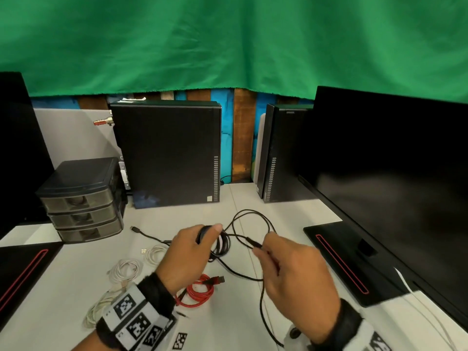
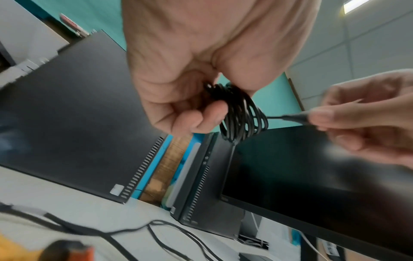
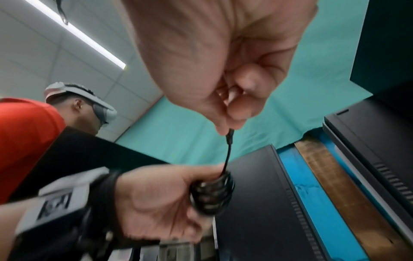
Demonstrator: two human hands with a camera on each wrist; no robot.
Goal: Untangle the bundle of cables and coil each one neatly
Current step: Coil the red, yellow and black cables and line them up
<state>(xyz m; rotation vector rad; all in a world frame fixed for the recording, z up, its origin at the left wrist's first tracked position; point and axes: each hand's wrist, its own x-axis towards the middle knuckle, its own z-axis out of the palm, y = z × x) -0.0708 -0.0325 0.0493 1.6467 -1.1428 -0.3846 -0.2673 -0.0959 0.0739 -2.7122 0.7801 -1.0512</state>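
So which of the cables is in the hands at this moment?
The thin black cable: the left hand grips its coil, the right hand pinches its plug. The red and white cables lie on the desk.

Desk (image 1: 162, 320) centre: left hand (image 1: 188, 252) holds the coiled cable (image 1: 221, 243) above it, right hand (image 1: 291, 269) just beside at 3 o'clock, pinching the cable's plug end (image 1: 253, 243); loose loops trail to 12 and down to 6. On the desk at 8–9 o'clock lie three cable bundles (image 1: 126, 269), another cable coil (image 1: 198, 291) at 6 under the left wrist. Drawer unit (image 1: 83, 201) at 10, PC tower (image 1: 167, 153) at 12, second tower (image 1: 276, 153) at 1, monitor (image 1: 390, 188) at 3.
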